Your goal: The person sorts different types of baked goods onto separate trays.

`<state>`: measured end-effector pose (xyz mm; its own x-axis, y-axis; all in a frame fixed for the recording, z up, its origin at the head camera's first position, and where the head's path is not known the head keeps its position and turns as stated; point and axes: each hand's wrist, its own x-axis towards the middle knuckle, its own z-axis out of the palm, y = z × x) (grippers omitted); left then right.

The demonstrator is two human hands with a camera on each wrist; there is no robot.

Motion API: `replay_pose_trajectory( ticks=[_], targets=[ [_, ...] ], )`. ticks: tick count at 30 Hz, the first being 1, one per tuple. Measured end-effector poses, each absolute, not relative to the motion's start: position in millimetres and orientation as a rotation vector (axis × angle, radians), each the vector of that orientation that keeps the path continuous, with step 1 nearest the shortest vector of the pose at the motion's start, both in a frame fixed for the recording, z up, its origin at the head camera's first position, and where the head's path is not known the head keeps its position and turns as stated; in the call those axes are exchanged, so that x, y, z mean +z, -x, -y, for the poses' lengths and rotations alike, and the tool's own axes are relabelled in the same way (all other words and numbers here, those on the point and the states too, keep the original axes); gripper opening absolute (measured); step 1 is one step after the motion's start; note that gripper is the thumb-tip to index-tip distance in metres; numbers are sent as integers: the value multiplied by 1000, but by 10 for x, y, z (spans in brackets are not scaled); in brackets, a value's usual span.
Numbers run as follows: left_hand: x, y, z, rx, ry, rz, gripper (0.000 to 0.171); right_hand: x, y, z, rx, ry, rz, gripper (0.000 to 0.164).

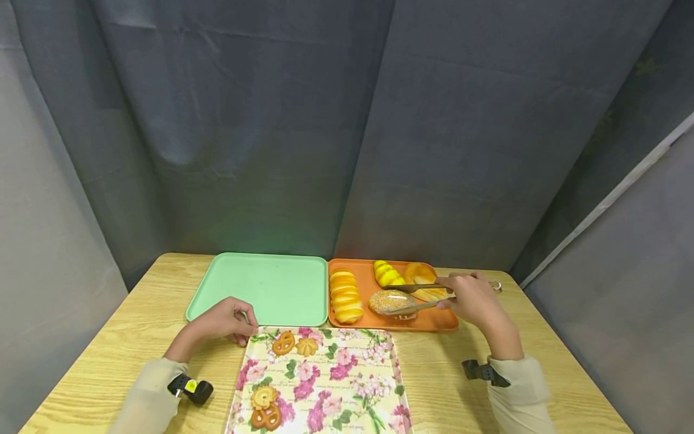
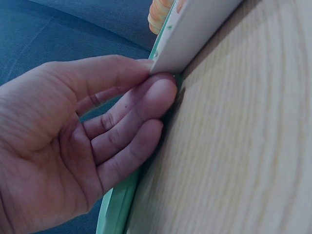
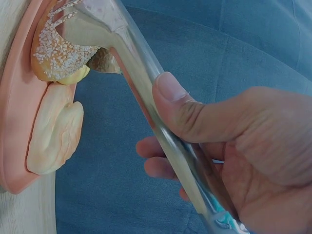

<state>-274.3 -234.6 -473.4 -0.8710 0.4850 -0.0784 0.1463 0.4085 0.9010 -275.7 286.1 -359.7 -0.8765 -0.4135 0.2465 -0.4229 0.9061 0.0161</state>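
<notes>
My right hand [image 1: 473, 299] grips metal tongs [image 3: 161, 117], its thumb along one arm. The tong ends straddle a bread roll [image 1: 391, 301] topped with pale grains, which sits on the orange tray [image 1: 360, 264]. In the right wrist view one toothed end lies against the roll [image 3: 61, 53]. With thumb and fingers, my left hand [image 1: 226, 319] pinches the far left corner of a floral tray [image 1: 325, 386]; the left wrist view has the fingertips at its white rim [image 2: 187, 41]. Pretzel cookies [image 1: 284, 343] and round cookies [image 1: 306, 346] lie on that tray.
A green tray [image 1: 260, 289] stands behind the floral one, touching the orange tray's left side. The orange tray also bears a long striped bread [image 1: 346, 296], a yellow bread [image 1: 387, 274] and a pale twisted bread [image 3: 56, 131]. Grey curtains [image 1: 260, 120] enclose the wooden table [image 1: 450, 386].
</notes>
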Motion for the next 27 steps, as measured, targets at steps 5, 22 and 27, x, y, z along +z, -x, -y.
replay_pose_trajectory(
  ticks=[5,22,27],
  targets=[
    [-4733,2742,2346,1457,-545,-2335,14,-3587,2748,-2859,61,-613,2857,45],
    [-4720,2725,2339,1441,-532,-2353,13,-3565,2753,-2870,121,-569,2885,51],
    [-4713,2724,2336,1445,-530,-2354,14,-3568,2761,-2872,145,-575,2870,51]
  ],
)
